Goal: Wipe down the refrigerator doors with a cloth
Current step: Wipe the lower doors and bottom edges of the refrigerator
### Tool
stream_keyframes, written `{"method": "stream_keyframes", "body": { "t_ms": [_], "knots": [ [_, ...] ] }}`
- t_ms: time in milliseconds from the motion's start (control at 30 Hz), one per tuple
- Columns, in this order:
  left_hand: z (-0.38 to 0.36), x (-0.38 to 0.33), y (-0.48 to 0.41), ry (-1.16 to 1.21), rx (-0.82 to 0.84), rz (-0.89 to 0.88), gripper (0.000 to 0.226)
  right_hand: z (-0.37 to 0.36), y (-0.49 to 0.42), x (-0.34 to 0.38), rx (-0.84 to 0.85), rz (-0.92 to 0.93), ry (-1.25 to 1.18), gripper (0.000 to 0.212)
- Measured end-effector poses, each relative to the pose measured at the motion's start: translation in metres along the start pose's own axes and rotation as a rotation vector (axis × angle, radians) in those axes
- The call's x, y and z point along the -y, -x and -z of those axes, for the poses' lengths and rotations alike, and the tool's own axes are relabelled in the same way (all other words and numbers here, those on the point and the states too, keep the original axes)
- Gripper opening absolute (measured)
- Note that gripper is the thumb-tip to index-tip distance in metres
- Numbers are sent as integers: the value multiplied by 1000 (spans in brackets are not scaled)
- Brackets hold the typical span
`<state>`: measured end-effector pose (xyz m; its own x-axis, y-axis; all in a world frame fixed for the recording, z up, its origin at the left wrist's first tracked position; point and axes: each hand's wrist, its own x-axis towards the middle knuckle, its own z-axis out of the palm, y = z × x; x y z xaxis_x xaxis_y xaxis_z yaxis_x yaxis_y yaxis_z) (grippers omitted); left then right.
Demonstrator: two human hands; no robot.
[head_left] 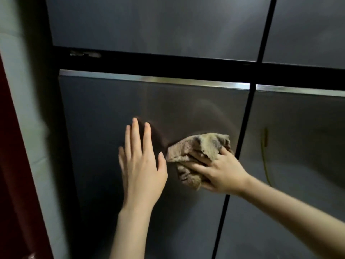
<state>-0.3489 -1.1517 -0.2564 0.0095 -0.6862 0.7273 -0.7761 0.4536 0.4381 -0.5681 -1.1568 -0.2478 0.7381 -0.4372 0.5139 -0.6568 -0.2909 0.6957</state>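
A dark grey four-door refrigerator fills the view. Its lower left door [104, 113] carries both of my hands. My left hand [141, 165] lies flat against it, fingers spread and pointing up, holding nothing. Just to its right, my right hand [222, 172] presses a crumpled beige cloth [197, 148] onto the same door, close to the vertical gap [242, 131] between the lower doors. A faint curved wipe streak shows above the cloth. The lower right door [302, 131] stands beyond the gap.
The two upper doors [158, 25] sit above a black horizontal gap with a shiny metal trim strip [153, 79] below it. A pale wall [20, 90] and a dark red edge [11, 174] run down the left. A yellowish streak [265, 146] marks the lower right door.
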Motion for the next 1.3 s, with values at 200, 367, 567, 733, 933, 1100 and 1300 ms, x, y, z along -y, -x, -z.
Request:
{"method": "stream_keyframes", "body": {
  "t_ms": [200, 367, 567, 733, 933, 1100, 1300],
  "knots": [
    [6, 0, 0, 37, 18, 15, 69, 32, -49, -54, -132, -145, 95, 57],
    [8, 6, -3, 86, -14, -7, 64, -6, -34, 11, -199, -466, 79, 60],
    [22, 12, -4, 103, 12, -59, 63, -8, -13, 12, -25, 44, -16, 45],
    [28, 21, -6, 114, -97, -59, 61, 24, -91, -21, -180, -308, 51, 59],
    [36, 51, -9, 109, -204, 115, 65, -12, -76, 47, -194, -287, -27, 50],
    [48, 76, -10, 138, -277, 222, 73, -14, -59, 44, 33, 211, -66, 44],
    [44, 96, -6, 248, -292, 392, 77, 19, -149, 18, -196, -292, 0, 66]
  ]
}}
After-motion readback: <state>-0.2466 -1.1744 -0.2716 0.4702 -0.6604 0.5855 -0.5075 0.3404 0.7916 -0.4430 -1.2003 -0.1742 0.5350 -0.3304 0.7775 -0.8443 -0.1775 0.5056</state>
